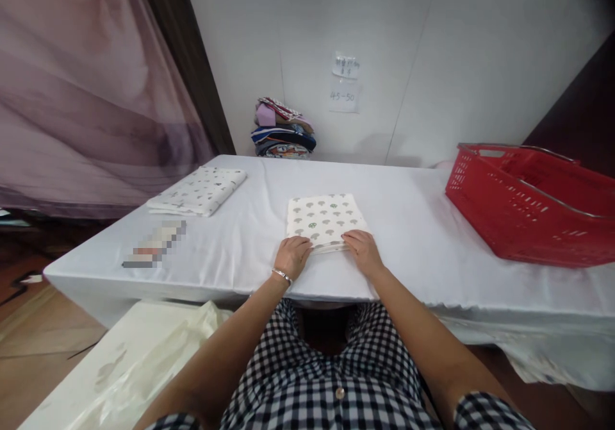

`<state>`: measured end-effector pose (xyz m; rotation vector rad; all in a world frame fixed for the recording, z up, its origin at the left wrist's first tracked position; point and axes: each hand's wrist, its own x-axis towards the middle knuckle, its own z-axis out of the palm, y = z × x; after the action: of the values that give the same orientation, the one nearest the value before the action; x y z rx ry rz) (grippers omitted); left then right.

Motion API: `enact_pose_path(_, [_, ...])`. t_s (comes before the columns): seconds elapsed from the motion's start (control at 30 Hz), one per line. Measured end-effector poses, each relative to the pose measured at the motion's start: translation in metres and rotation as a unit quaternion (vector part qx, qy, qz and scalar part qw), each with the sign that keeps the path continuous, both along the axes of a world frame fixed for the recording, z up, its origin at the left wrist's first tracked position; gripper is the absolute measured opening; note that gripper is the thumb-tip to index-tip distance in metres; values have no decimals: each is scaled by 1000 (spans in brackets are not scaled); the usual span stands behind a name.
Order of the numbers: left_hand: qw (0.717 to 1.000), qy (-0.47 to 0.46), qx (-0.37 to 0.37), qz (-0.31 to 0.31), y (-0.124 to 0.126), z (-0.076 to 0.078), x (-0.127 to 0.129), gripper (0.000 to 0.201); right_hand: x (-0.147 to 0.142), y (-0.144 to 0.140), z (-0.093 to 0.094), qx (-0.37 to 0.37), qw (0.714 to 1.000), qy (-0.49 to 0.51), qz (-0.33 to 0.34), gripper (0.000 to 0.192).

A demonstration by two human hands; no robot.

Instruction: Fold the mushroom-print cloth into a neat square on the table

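Seen from the wearer's head, a folded white cloth with a mushroom print (327,217) lies flat in the middle of a bench draped in smooth white fabric (408,225). The left hand (293,257) touches its near left corner and the right hand (364,254) its near right corner. The fingers of both are bent and held close together at the near edge; whether they pinch the layers or only press on them, I cannot tell.

The near edge shows stacked layers, so an uneven pull by one hand could skew the fold or let an inner layer slip out. The drape is creased left of the cloth; dragging might bunch it up underneath.

A second folded printed cloth (199,191) lies well apart to the left, a red plastic basket (538,218) to the right.
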<state>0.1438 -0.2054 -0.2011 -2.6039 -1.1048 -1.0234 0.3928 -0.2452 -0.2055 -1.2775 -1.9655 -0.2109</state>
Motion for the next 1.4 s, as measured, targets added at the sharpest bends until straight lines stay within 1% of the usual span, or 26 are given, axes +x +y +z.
enact_pose_path(0.1, [1000, 14, -3, -8, -1, 3, 0, 22, 1, -3, -1, -2, 1000, -3, 2, 29])
enact_pose_path(0.23, [999, 43, -15, 1, -1, 7, 2, 25, 2, -4, -2, -7, 1000, -12, 1, 34])
enact_pose_path(0.4, [998, 59, -16, 12, 2, 6, 4, 24, 3, -3, -3, -3, 1000, -23, -4, 32])
enact_pose_path(0.6, [998, 58, -26, 21, 5, 5, 6, 24, 2, -2, -3, 3, 999, -41, -7, 30])
enact_pose_path(0.73, [998, 53, -34, 8, 3, 7, 6, 25, 1, 1, -4, -9, 999, -50, -11, 29])
enact_pose_path(0.87, [997, 69, -36, -4, 4, 9, 10, 31, 0, 3, -4, -12, 998, -56, -17, 29])
enact_pose_path(1.0, [997, 65, -39, 0, 7, 9, 17, 26, -1, 3, -3, -9, 998, -60, -9, 30])
enact_pose_path(1.23, [998, 57, -35, 19, 9, 7, 20, 27, -3, 5, -2, -4, 998, -63, 1, 31])
enact_pose_path(1.4, [997, 62, -41, 13, 8, 9, 20, 25, -6, 7, -2, 8, 999, -54, -4, 27])
